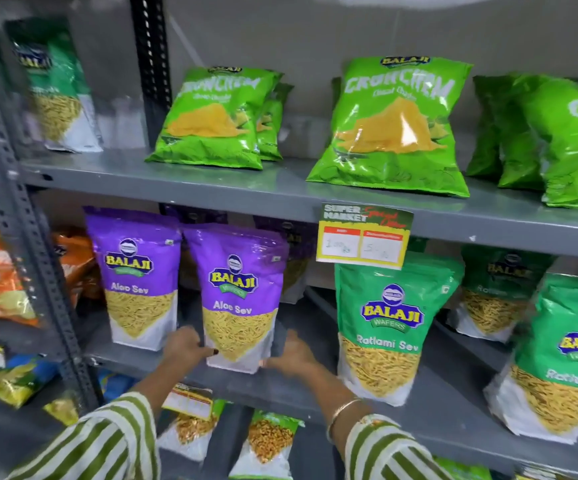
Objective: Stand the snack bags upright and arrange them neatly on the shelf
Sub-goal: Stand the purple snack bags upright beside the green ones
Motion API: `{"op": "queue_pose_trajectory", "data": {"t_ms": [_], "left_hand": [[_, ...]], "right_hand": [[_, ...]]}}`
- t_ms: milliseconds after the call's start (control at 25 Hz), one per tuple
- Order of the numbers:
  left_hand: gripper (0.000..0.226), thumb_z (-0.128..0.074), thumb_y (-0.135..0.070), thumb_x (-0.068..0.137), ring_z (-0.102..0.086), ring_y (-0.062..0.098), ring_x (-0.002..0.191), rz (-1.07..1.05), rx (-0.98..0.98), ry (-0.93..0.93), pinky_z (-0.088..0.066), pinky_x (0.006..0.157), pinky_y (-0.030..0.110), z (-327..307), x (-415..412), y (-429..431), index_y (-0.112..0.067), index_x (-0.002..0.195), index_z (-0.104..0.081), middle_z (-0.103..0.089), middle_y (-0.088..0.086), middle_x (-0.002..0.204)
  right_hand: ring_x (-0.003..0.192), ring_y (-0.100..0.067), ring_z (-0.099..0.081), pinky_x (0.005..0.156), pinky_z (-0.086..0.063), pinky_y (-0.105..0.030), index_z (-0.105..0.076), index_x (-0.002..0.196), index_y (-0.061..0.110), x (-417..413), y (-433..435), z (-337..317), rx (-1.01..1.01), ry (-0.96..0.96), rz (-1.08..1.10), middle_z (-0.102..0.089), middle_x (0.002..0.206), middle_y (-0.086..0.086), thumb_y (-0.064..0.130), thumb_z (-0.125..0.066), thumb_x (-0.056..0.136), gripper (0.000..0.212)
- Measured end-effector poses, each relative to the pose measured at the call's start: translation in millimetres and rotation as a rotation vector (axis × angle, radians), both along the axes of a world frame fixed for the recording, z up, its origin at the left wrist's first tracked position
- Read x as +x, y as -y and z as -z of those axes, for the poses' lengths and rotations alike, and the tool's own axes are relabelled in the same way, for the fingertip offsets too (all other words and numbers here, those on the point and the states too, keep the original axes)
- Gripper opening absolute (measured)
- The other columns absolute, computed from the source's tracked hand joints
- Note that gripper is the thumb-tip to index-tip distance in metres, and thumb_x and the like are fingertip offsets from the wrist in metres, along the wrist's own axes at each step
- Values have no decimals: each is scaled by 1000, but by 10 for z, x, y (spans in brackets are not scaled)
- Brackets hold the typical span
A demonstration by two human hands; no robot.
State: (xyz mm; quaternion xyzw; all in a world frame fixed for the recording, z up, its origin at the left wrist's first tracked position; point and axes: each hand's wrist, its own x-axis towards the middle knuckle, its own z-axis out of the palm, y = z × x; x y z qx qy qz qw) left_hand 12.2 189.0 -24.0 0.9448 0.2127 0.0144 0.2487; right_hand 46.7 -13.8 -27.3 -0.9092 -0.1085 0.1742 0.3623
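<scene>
Both hands (239,351) clasp an upright purple Aloo Sev bag (241,296) on the shelf (315,386).

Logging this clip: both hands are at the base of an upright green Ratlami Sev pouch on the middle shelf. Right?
Not quite. The head view shows the left hand and right hand flanking the base of an upright purple Aloo Sev pouch on the grey metal middle shelf.

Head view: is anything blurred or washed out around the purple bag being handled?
Head view: the right hand is motion-smeared, the left hand sharper; the Aloo Sev bag between them reads clearly; glare streaks the Crunchem bag above; the frame edges blur and the shelf uprights bow.
</scene>
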Motion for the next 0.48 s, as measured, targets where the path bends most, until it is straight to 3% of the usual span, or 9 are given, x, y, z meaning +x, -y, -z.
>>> {"op": "queue_pose_trajectory", "data": {"t_ms": [80, 160, 240, 360, 400, 480], "left_hand": [[35, -81, -22, 65, -58, 25, 92, 57, -211, 169, -38, 74, 29, 88, 93, -223, -23, 66, -46, -50, 0, 75], [44, -80, -9, 63, -54, 25, 106, 103, -539, 178, -42, 91, 35, 201, 171, -263, -29, 86, -48, -56, 8, 101], [53, -84, -16, 46, -56, 29, 109, 97, -687, 192, -45, 97, 43, 351, 280, -272, -23, 87, -50, -59, 17, 111], [89, -84, -45, 21, -61, 34, 107, 94, -647, 174, -48, 96, 55, 677, 538, -366, -9, 98, -56, -65, 21, 113], [100, -83, -49, 18, -61, 33, 108, 85, -642, 168, -48, 96, 53, 714, 592, -363, -5, 103, -56, -66, 21, 114], [97, -83, -41, 25, -61, 31, 108, 79, -582, 192, -49, 95, 47, 559, 524, -216, -1, 109, -55, -66, 18, 115]], "right_hand": [[139, -27, -30, 113, -32, -40, -18, 143, 1, 142, -258, 126, 214, -9, 138, -30, 149, -14, 28, -80, 66, 102], [131, -31, -41, 107, -39, -45, -34, 132, 2, 263, -406, 249, 335, -20, 215, -44, 138, -16, 38, -87, 45, 108], [118, -29, -54, 98, -47, -42, -49, 117, 2, 306, -427, 306, 391, 11, 259, -59, 125, -15, 45, -89, 27, 108], [110, -18, -56, 84, -43, -25, -51, 118, -1, 168, -362, 182, 390, 25, 299, -60, 112, -4, 14, -85, 59, 70], [111, -19, -56, 85, -43, -25, -51, 119, -1, 160, -324, 169, 388, 28, 313, -60, 112, -5, 10, -83, 63, 65], [116, -26, -56, 94, -45, -32, -51, 118, -1, 153, -262, 158, 372, 68, 339, -63, 121, -12, 12, -83, 63, 65]]}}
